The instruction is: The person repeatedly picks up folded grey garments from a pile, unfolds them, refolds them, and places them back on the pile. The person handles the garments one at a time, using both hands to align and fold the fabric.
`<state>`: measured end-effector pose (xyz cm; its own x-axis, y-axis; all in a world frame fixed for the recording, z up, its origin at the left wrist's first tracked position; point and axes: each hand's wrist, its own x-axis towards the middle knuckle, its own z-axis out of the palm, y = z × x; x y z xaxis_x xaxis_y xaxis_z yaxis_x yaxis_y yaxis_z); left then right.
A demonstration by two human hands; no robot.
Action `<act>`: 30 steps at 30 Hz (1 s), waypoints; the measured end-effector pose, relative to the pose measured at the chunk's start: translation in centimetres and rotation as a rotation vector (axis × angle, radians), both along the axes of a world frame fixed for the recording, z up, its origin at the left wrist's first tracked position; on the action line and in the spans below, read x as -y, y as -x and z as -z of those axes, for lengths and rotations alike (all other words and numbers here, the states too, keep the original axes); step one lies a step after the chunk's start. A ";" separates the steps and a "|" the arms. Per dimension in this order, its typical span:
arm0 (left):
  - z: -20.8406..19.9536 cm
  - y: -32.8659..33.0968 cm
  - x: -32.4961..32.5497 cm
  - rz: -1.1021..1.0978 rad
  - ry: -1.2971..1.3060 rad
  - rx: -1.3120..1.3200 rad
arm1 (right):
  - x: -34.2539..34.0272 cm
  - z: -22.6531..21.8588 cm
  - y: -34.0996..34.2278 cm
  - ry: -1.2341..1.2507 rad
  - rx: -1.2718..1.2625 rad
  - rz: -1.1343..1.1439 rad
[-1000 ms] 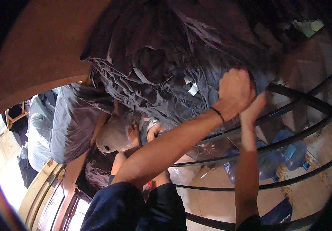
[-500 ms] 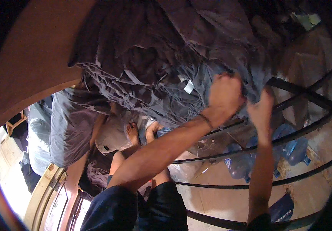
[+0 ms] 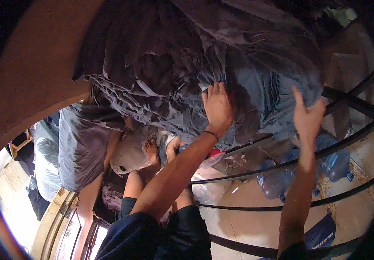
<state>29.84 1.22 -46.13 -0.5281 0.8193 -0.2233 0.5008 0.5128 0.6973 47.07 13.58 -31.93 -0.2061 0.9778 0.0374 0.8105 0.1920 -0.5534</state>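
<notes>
A big heap of dark grey fabric (image 3: 152, 99), wrinkled and gathered in many folds, fills the upper middle. My left hand (image 3: 218, 108) lies on its lower folds with the fingers stretched out, close to a small white tag (image 3: 203, 87). Farther right, my right hand (image 3: 308, 116) is at the fabric's right edge, thumb and fingers apart and slightly blurred. Between the two hands a bluish-grey stretch of the cloth (image 3: 252, 93) is spread out. Whether the right fingertips touch the cloth I cannot tell.
Curved black metal bars (image 3: 247, 175) run below the fabric on the right. Beyond them several large clear-blue water bottles (image 3: 271, 182) lie on the floor. A grey covered cushion (image 3: 81, 147) stands at left, and a person's bare foot (image 3: 152, 151) shows below the heap.
My left hand was closed at the cloth; it has moved left and its fingers are stretched out. My right hand has shifted right, and the cloth between them has spread wider.
</notes>
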 end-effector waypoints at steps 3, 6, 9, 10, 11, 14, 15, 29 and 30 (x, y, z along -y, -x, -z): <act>-3.1 0.6 1.1 -0.106 -0.180 -0.124 | 3.5 2.2 1.2 -0.039 0.053 -0.181; -8.1 -0.6 -0.6 -0.180 -0.529 0.325 | 7.1 3.8 2.8 0.200 0.114 -0.292; -11.5 -2.2 -3.4 -0.164 -0.484 0.472 | 7.1 3.5 2.9 0.258 -0.143 -0.170; -11.9 -2.5 -4.0 -0.172 -0.543 0.511 | 6.7 3.2 2.6 0.281 -0.187 -0.075; -11.9 -2.7 -4.3 -0.157 -0.600 0.595 | 4.9 2.6 2.1 0.304 -0.180 0.069; -8.9 -1.3 -4.1 -0.210 -0.722 0.499 | -0.7 0.8 0.0 0.111 -0.040 0.202; -6.9 0.3 -3.9 -0.240 -0.604 0.284 | -2.1 0.1 -0.6 0.085 0.050 0.241; -3.4 2.4 1.1 -0.041 -0.323 0.267 | -2.9 -1.2 -3.9 -0.166 0.279 0.014; -4.6 2.2 1.0 -0.051 -0.312 0.414 | -1.5 -0.6 -3.4 -0.069 0.331 0.062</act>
